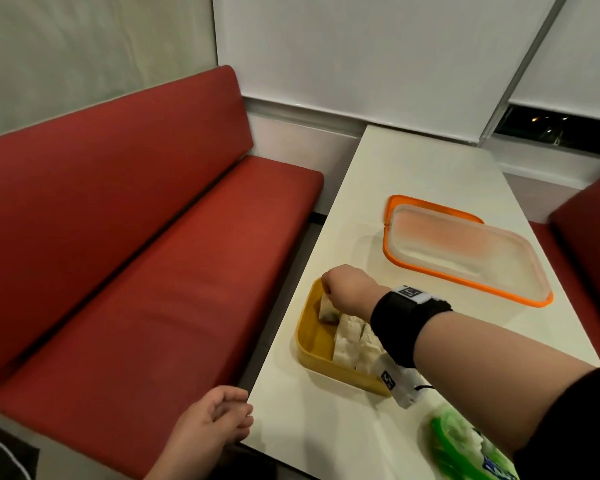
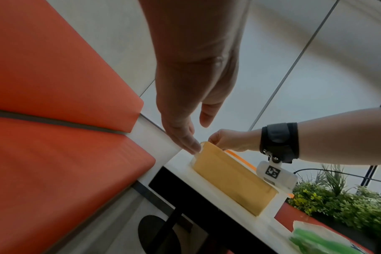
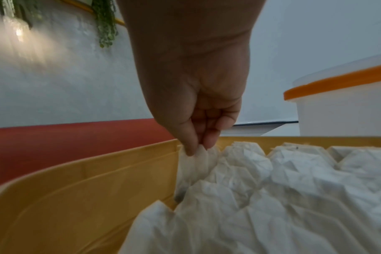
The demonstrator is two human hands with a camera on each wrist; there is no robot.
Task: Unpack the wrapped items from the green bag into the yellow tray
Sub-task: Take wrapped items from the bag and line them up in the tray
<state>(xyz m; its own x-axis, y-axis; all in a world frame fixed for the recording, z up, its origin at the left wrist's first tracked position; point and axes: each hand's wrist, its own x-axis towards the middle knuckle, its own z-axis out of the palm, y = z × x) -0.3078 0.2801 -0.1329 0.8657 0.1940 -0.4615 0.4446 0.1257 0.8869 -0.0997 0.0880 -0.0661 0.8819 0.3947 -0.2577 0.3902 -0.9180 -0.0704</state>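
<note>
The right hand (image 3: 196,106) pinches a paper-wrapped item (image 3: 194,165) by its top edge, inside the yellow tray (image 1: 314,344) (others lie alongside). The left hand (image 1: 212,424) hangs relaxed, empty; the green bag (image 1: 465,445) lies nearby.

Wrapped items (image 1: 350,341) in tray (image 1: 314,344) on table (image 1: 413,174), lidded container (image 1: 465,247) behind, bag (image 1: 465,448) nearer, bench (image 1: 136,254) left

Dim, soft indoor light; wrist views blurred, edges bent by wide-angle distortion.
</note>
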